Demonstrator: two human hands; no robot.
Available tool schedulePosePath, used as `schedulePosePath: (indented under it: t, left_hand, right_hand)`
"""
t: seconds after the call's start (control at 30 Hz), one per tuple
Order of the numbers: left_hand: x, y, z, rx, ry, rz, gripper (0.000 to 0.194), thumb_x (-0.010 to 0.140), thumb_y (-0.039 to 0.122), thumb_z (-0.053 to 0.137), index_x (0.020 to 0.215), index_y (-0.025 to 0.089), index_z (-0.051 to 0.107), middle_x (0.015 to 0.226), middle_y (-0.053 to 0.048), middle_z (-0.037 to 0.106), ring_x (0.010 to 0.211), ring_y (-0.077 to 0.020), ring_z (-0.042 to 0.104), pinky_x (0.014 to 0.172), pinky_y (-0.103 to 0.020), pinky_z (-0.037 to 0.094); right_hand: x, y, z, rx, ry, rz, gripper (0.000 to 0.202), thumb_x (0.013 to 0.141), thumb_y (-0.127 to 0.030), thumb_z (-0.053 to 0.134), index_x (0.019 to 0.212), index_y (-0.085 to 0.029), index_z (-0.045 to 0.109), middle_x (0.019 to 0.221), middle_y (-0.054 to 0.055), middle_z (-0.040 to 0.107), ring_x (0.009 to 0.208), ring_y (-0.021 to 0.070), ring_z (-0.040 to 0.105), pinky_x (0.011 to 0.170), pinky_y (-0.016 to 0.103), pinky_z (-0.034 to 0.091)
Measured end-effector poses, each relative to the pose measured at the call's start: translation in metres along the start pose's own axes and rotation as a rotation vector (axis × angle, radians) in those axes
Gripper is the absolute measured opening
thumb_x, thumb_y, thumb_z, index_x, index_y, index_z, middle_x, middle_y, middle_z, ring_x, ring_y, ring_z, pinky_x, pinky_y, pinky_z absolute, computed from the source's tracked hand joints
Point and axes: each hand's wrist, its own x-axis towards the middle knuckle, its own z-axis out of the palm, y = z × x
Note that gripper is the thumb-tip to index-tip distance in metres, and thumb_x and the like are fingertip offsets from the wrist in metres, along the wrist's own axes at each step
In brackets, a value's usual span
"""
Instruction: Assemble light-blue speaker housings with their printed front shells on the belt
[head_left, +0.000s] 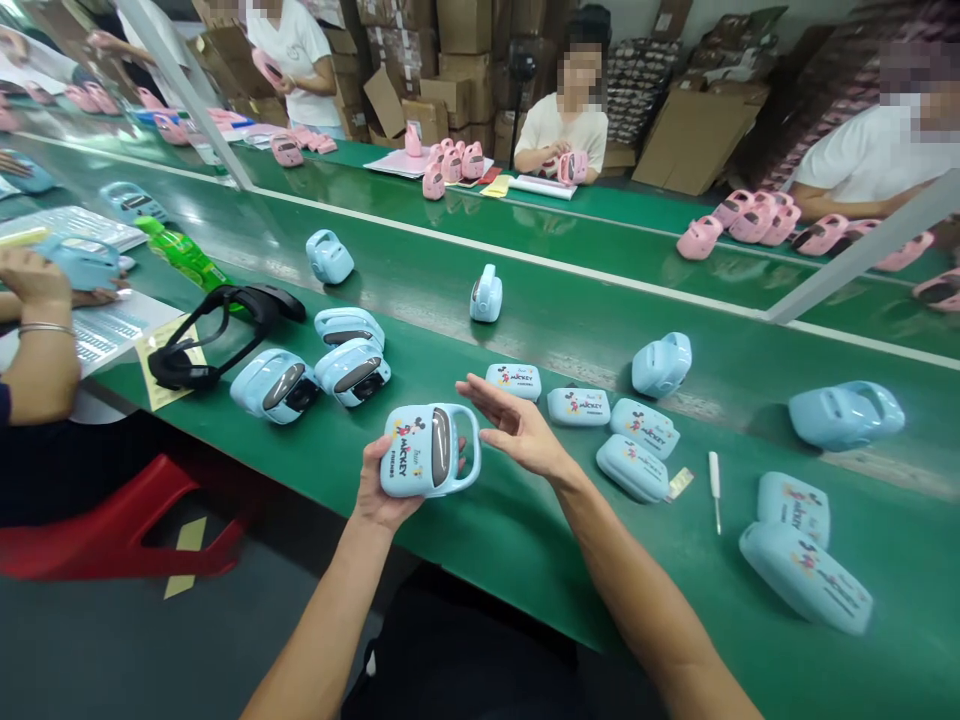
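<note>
My left hand (381, 492) is closed around a light blue case with a loop handle (411, 455), held above the near table edge. Its printed side, reading Mickey and Friends, faces up, and a dark oval panel sits beside the handle. My right hand (529, 432) is just right of the handle, fingers stretched out and thumb apart, holding nothing. Beyond it lie printed light blue covers (577, 406). To the left stand several similar handled cases (276, 385) with dark panels.
A white screwdriver (715, 490) and more printed covers (806, 575) lie on the right. Left are a black headset (225, 335), a green bottle (184, 252) and a co-worker's hand (34, 280). Blue cases (486, 295) stand on the belt; people across handle pink ones (573, 167).
</note>
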Motion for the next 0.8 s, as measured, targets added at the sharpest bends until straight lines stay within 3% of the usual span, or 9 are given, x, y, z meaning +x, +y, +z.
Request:
schedulePosePath:
  t: [0.1,0.23,0.4,0.63,0.73,0.8]
  left_hand:
    - [-0.002,0.0,-0.001,0.107,0.01,0.057,0.077,0.077,0.045,0.073,0.146,0.024,0.047,0.122,-0.013,0.074,0.122,-0.0428,0.064,0.107,-0.065,0.045]
    - [-0.007,0.003,-0.001,0.369,0.093,0.281,0.082,0.062,0.034,0.087,0.137,0.032,0.053,0.111,-0.005,0.074,0.106,-0.0353,0.071,0.094,-0.052,0.057]
    - [-0.011,0.006,-0.006,0.504,0.018,0.453,0.089,0.05,0.036,0.093,0.13,0.033,0.054,0.109,-0.005,0.072,0.094,-0.0313,0.073,0.076,-0.038,0.061]
    - [-0.016,0.008,0.001,0.516,0.088,0.41,0.091,0.046,0.032,0.095,0.128,0.034,0.055,0.106,-0.005,0.071,0.095,-0.0338,0.07,0.081,-0.043,0.059]
    - [-0.019,0.009,0.011,0.492,0.133,0.388,0.089,0.045,0.028,0.095,0.125,0.033,0.057,0.104,-0.004,0.07,0.095,-0.0317,0.07,0.084,-0.043,0.058]
    - [-0.02,0.008,0.019,0.482,0.167,0.371,0.086,0.046,0.026,0.095,0.123,0.033,0.058,0.103,-0.003,0.07,0.091,-0.0283,0.069,0.082,-0.039,0.058]
  right_hand:
    - [0.0,-0.003,0.003,-0.023,-0.008,0.008,0.076,0.083,-0.041,0.08,0.151,-0.029,0.048,0.153,0.008,0.055,0.145,0.0262,0.048,0.125,0.049,0.033]
    - [-0.002,-0.006,0.005,-0.089,0.021,-0.026,0.077,0.082,-0.041,0.081,0.151,-0.028,0.049,0.151,0.009,0.057,0.144,0.0271,0.05,0.125,0.05,0.034]
    - [-0.004,-0.006,0.003,-0.085,0.04,-0.086,0.068,0.085,-0.038,0.079,0.148,-0.03,0.053,0.148,0.009,0.06,0.14,0.0264,0.054,0.123,0.049,0.037]
    - [-0.005,-0.011,0.005,-0.212,0.01,-0.076,0.065,0.087,-0.049,0.074,0.146,-0.028,0.056,0.146,0.011,0.061,0.136,0.0292,0.058,0.119,0.052,0.043]
    - [-0.006,-0.021,0.01,-0.411,-0.027,-0.165,0.07,0.083,-0.052,0.078,0.146,-0.029,0.056,0.149,0.011,0.058,0.14,0.0316,0.053,0.119,0.052,0.042]
    - [-0.007,-0.026,0.016,-0.564,-0.121,-0.257,0.083,0.076,-0.055,0.083,0.149,-0.031,0.052,0.154,0.011,0.053,0.144,0.0338,0.048,0.122,0.054,0.037]
